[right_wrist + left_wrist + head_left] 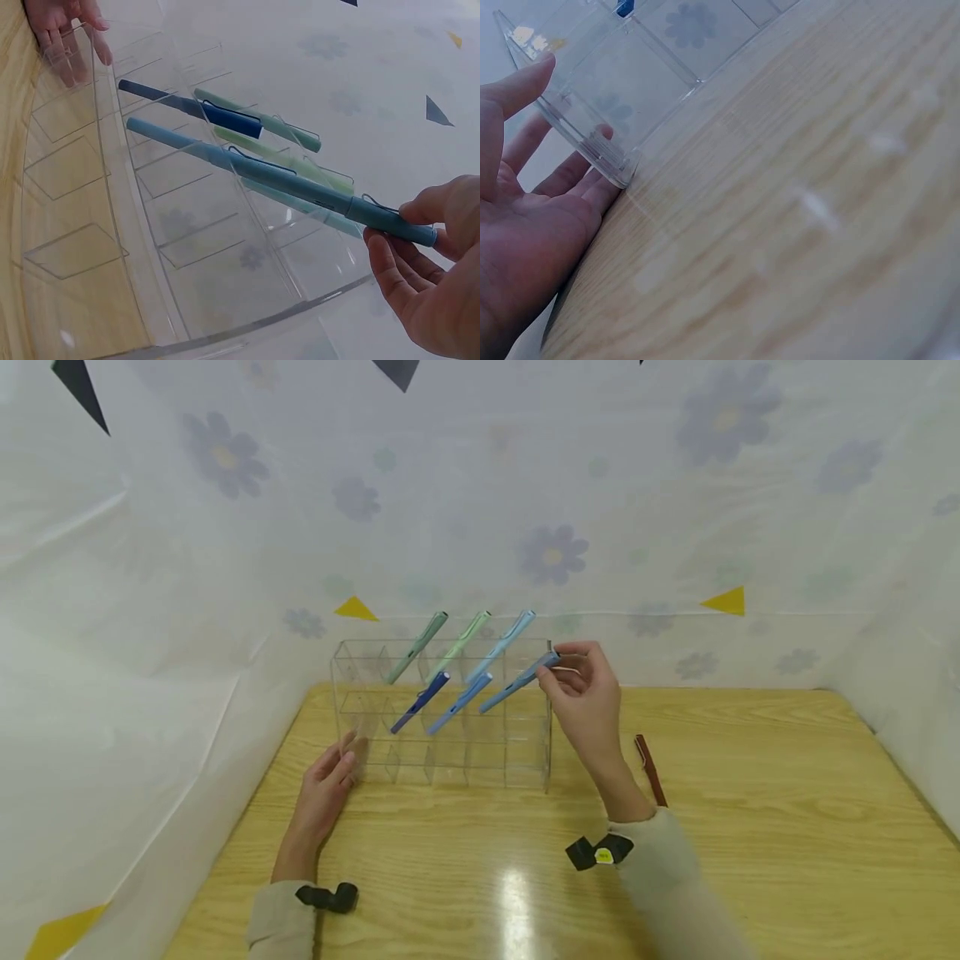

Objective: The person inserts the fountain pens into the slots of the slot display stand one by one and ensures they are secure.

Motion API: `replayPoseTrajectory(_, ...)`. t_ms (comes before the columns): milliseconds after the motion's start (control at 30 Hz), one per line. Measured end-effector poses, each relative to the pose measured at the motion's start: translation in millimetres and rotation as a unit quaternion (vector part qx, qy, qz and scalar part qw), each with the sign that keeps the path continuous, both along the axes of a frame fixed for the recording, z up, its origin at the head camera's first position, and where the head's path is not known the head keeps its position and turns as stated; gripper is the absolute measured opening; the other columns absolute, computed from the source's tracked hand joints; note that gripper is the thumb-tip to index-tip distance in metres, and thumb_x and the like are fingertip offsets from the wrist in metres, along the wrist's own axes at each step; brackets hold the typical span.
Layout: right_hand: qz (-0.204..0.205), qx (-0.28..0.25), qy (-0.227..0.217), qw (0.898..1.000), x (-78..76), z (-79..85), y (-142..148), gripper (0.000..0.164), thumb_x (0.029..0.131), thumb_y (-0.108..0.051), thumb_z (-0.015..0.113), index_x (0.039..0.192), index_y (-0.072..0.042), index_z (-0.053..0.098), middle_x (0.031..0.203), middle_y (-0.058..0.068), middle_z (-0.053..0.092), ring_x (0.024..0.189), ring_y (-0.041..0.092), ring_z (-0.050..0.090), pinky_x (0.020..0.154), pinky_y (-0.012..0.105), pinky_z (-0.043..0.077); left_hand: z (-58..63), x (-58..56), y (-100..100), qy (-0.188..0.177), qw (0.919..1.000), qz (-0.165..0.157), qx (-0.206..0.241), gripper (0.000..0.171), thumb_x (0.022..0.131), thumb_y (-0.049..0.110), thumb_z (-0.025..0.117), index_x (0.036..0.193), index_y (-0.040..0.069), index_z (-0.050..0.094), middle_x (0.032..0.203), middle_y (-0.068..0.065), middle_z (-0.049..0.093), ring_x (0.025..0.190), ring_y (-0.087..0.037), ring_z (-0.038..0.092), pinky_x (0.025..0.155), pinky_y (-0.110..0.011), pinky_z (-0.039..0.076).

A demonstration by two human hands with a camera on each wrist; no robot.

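Note:
A clear acrylic pen holder [442, 753] with tiered compartments stands on the table. My right hand [588, 702] pinches the cap end of a grey-blue pen [519, 682], which slants into the middle tier at the right. Left of it in that tier lean a blue pen [460, 703] and a navy pen [420, 702]. Behind them, the top tier holds a dark green pen [417, 647], a light green pen [460, 646] and a light blue pen [501, 647]. At the holder's lower left corner rests my left hand [322, 793], its fingers relaxed along the outside of the side panel [585, 142].
A red-brown pen [650, 768] lies on the wooden table [780, 827], right of my right wrist. White flower-printed sheeting [465, 510] rises behind the table and along both sides. The holder's lowest tier shows no pens.

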State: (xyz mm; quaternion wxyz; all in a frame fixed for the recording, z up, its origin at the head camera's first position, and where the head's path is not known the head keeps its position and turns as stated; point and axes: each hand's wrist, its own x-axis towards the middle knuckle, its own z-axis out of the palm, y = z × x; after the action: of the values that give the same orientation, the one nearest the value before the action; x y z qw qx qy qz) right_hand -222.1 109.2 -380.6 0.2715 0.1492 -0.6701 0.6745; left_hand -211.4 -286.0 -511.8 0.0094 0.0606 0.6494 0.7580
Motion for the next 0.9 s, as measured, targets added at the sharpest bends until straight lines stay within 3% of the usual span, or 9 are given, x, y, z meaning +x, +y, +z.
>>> replayPoseTrajectory(167,-0.008,0.027,-0.007,1.000,-2.6,-5.2,-13.2,0.031,0.093,0.002,0.072,0.121,0.006,0.059,0.107,0.020,0.069,0.094,0.030,0.073,0.078,0.026,0.057,-1.4,-0.4,-0.6,0.005,1.0000,0.001,0.006,0.054,0.111,0.014,0.047,0.159,-0.002,0.030,0.161,-0.022,0.035,0.144,-0.021,0.040,0.103,-0.028,0.043)
replayPoseTrajectory(500,-0.009,0.083,-0.030,0.996,-6.0,-15.3,-32.1,0.025,0.095,-0.002,0.073,0.116,0.003,0.063,0.104,0.017,0.073,0.090,0.028,0.075,0.076,0.031,0.058,-2.3,0.0,-1.0,-0.004,1.0000,0.006,0.003,0.055,0.111,0.017,0.048,0.160,-0.001,0.028,0.161,-0.029,0.029,0.150,-0.034,0.029,0.106,-0.028,0.040)
replayPoseTrajectory(900,-0.074,0.166,-0.030,0.983,-7.9,-17.6,-35.8,0.022,0.097,-0.001,0.070,0.116,0.002,0.061,0.098,0.018,0.076,0.082,0.030,0.076,0.068,0.037,0.060,-2.3,-1.4,-1.1,-0.002,1.0000,0.003,0.004,0.055,0.112,0.016,0.047,0.160,-0.002,0.028,0.161,-0.030,0.029,0.151,-0.038,0.025,0.105,-0.029,0.040)
